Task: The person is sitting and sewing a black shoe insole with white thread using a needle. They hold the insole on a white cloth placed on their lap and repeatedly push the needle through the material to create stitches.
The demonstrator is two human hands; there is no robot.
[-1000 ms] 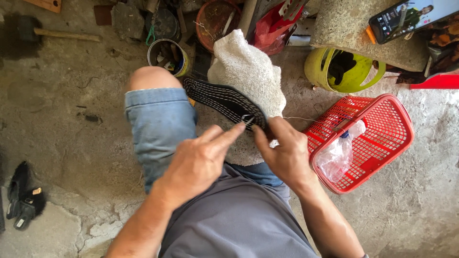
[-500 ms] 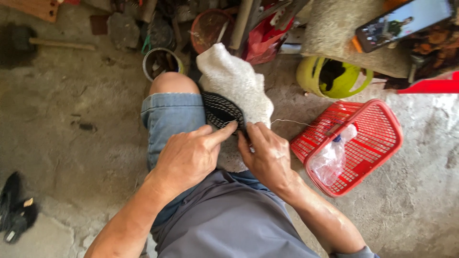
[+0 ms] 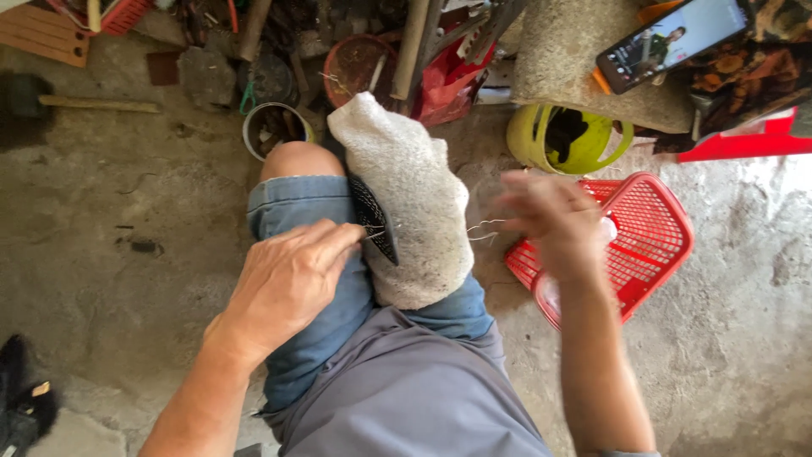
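Black mesh piece (image 3: 375, 218) sits on our knees against the white cloth (image 3: 410, 203), pinched by our left hand (image 3: 288, 283); right hand (image 3: 550, 222), blurred, grip unclear, pulls thread (image 3: 482, 230); it could snap or snag.

We note rough grey concrete floor (image 3: 110, 254), stained and pitted. Red plastic mesh basket (image 3: 651, 245) sits on it at right. Yellow-green round container (image 3: 541, 140) stands just beyond basket, beside concrete block (image 3: 567, 51). Small round tin (image 3: 262, 127) stands near knee, reddish bowl (image 3: 355, 63) behind it. Hammer with wooden handle (image 3: 93, 103) lies at upper left, near wooden board (image 3: 42, 34). Dark sandal (image 3: 21, 406) lies at lower left corner. We cannot identify cluttered items along top edge.
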